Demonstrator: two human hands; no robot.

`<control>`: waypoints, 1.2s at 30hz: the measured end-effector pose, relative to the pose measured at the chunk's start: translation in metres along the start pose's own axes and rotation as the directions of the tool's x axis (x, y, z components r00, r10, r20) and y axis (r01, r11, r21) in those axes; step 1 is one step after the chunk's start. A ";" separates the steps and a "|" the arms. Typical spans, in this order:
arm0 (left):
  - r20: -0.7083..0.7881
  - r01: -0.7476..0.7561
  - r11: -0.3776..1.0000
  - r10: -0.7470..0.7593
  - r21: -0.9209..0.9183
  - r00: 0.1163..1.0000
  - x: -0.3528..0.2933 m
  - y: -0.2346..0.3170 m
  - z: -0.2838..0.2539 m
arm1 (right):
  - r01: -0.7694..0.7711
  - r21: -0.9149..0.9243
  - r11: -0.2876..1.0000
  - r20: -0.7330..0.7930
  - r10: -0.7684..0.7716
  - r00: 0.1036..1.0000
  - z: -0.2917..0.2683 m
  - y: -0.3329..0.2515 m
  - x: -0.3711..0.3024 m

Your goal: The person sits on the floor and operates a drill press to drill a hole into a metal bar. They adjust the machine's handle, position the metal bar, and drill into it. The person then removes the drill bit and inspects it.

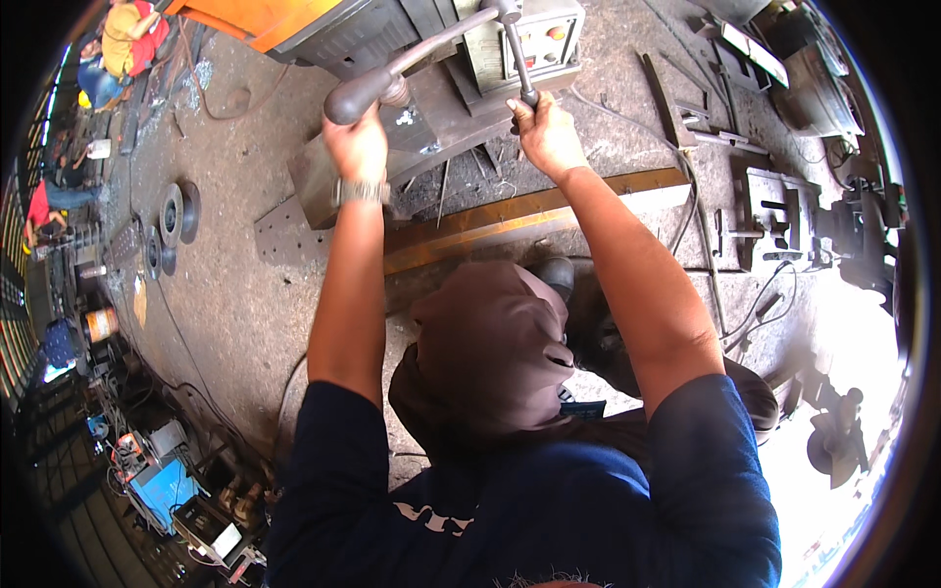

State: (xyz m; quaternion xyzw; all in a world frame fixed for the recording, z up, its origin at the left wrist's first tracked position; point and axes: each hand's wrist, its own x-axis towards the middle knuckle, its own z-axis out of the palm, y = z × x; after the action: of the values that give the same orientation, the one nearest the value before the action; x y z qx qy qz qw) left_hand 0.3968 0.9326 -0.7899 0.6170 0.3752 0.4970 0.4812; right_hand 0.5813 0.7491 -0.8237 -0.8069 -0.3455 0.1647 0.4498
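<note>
A machine with an orange housing and a grey control box stands ahead of me on a dark steel beam. From a hub at its front, two dark metal lever handles spread out. My left hand, with a watch above it on the wrist, is closed round the rounded knob of the left lever handle; the knob hides part of the fingers. The straighter right lever handle ends in a dark grip, which my right hand pinches. Below the left lever sits a ribbed spindle part.
A rusty steel bar lies between me and the machine. Cables cross the floor at right, near a metal fixture. Round discs lie at left, with a blue welding machine nearer. Other people sit at far left.
</note>
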 end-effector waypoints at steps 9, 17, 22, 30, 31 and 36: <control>0.127 -0.139 0.817 0.251 -0.559 0.960 -0.025 0.176 0.050 | -0.038 0.040 0.999 -0.016 0.038 0.999 -0.008 -0.001 -0.001; 0.323 -0.147 0.918 0.274 -0.368 0.906 -0.031 0.265 0.121 | -0.356 0.485 0.799 0.282 0.243 0.928 0.030 -0.063 -0.031; 0.659 -0.395 0.913 0.233 0.105 0.715 -0.039 0.323 0.175 | -0.442 0.670 0.597 0.445 0.154 0.882 -0.007 -0.142 -0.064; 0.708 -0.149 0.987 0.063 0.060 0.703 -0.062 0.346 0.176 | -0.059 0.043 0.997 0.566 0.024 0.824 -0.138 -0.073 -0.109; 0.688 -0.155 0.986 0.067 0.067 0.723 -0.063 0.347 0.172 | -0.022 -0.148 0.989 0.584 0.105 0.805 -0.173 -0.062 -0.122; 0.649 -0.244 0.966 0.131 0.087 0.749 -0.067 0.348 0.165 | -0.020 -0.658 0.752 0.387 0.361 0.848 -0.373 0.084 -0.207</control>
State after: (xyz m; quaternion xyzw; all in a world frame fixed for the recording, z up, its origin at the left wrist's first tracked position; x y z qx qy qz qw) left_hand 0.5374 0.7447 -0.4778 0.8214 0.1654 0.2706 0.4741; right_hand 0.6844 0.3448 -0.7014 -0.8726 -0.3954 0.2852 0.0293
